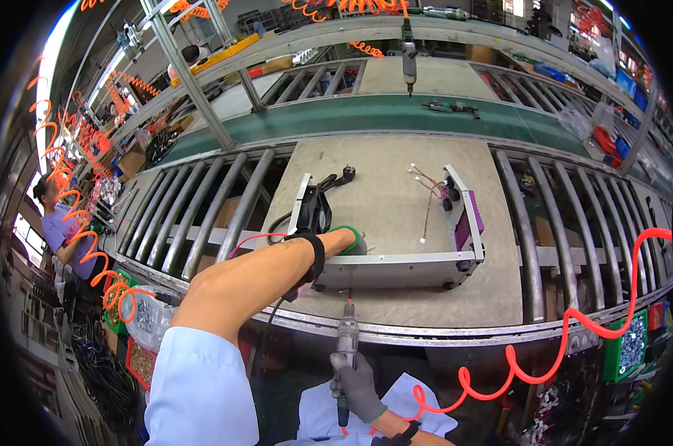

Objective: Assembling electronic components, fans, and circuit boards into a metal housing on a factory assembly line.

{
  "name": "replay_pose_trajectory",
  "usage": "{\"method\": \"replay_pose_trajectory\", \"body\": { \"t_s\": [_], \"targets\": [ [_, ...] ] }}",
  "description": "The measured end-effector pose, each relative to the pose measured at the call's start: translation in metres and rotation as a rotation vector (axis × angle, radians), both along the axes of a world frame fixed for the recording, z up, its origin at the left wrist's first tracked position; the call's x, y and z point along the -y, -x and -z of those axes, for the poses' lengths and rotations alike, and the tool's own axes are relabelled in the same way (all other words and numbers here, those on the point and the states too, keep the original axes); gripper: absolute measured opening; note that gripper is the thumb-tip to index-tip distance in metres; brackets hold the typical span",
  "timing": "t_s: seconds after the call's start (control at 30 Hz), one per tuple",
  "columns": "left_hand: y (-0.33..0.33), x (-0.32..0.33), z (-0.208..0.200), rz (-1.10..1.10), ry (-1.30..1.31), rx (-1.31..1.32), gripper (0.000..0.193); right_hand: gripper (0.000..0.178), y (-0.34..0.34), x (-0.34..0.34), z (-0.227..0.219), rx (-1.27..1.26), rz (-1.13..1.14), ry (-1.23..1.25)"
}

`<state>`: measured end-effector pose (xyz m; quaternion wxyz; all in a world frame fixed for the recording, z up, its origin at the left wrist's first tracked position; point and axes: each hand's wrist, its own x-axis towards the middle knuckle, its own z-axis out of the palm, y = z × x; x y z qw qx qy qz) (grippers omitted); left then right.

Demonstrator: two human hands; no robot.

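Down below the head camera, the left hand (349, 241) — gloved, with a black strap at the wrist — reaches forward and rests on the near wall of a grey metal chassis (396, 269) that sits on the table (381, 186); its fingers are partly hidden, so whether they grip the edge cannot be told. The right hand (358, 386), in a grey glove, is closed around a pneumatic screwdriver (347, 343), its bit pointing up toward the chassis front. A coiled orange air hose (567, 334) trails off to the right — a loose wire harness (427, 195) lies inside the chassis.
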<state>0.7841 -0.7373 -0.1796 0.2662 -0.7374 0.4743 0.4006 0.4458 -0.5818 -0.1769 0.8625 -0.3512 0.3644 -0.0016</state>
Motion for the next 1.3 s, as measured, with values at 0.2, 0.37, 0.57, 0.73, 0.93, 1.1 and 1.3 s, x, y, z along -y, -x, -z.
{"method": "replay_pose_trajectory", "body": {
  "t_s": [0.2,0.37,0.57,0.73,0.93,1.1,1.3],
  "targets": [
    [0.000,0.003,0.003,0.024,0.030,0.036,0.044,0.033,0.003,0.005,0.000,-0.029,-0.024,-0.011],
    [0.026,0.004,-0.064,-0.057,0.263,0.148,0.041,0.037,0.030,0.021,-0.006,0.039,-0.153,0.129],
    [0.098,-0.091,-0.160,-0.246,1.325,-0.036,0.027,0.062,0.129,0.090,-0.018,0.076,-0.344,0.931],
    [0.151,-0.171,-0.095,-0.174,1.275,0.162,0.016,0.068,0.217,0.155,-0.067,-0.233,-0.678,1.151],
    [0.149,-0.170,0.015,-0.211,1.317,0.453,0.013,0.042,0.279,0.194,-0.136,-0.774,-0.975,1.523],
    [0.140,-0.165,0.039,-0.353,1.302,0.400,0.021,0.071,0.296,0.277,-0.151,-1.345,-0.892,1.163],
    [0.149,-0.183,0.052,-0.275,1.407,0.209,0.022,0.063,0.343,0.368,-0.109,-1.019,-0.779,1.487]
  ]
}}
